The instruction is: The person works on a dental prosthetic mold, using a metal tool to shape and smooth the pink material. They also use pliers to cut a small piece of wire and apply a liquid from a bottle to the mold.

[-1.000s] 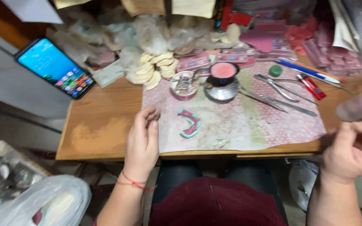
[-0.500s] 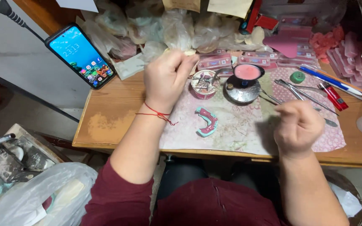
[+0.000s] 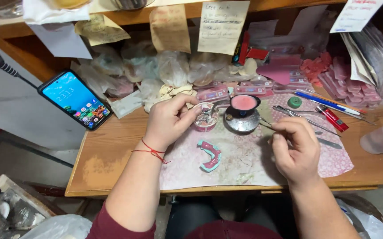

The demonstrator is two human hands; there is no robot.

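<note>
Your left hand (image 3: 169, 121) reaches forward over the paper mat (image 3: 240, 163), thumb and forefinger pinched together at the rim of a small round pink dish (image 3: 205, 117) full of tiny metal bits. Whatever sits between those fingertips is too small to make out, but the pinch suits picking one small piece from the dish. The wrist is flat and low, the forearm coming in from about seven o'clock, a red thread bracelet (image 3: 152, 152) around it.

Your right hand (image 3: 295, 148) is curled at about three o'clock from the left one, fingers closed around the handle of a thin metal tool (image 3: 267, 126) whose tip points up toward ten o'clock, at the base of the burner-like stand (image 3: 242, 120) that carries a cup of pink wax (image 3: 243, 102). Held like a pen, the tool is ready for fine work, and the wax lies close to its tip.

Between your hands, at about five o'clock from the left one, a pink and teal denture piece (image 3: 211, 155) lies flat on the mat, touched by neither hand and within easy reach of both.

Farther out, more metal instruments (image 3: 302, 117) and a red and a blue pen (image 3: 328, 104) lie at one o'clock from your right hand. A phone (image 3: 75, 105) with its screen lit leans at nine o'clock on the wooden worktop (image 3: 112, 150), turned toward you. Crumpled plastic bags (image 3: 174, 68) and pink wax sheets (image 3: 350, 82) crowd the back edge.
</note>
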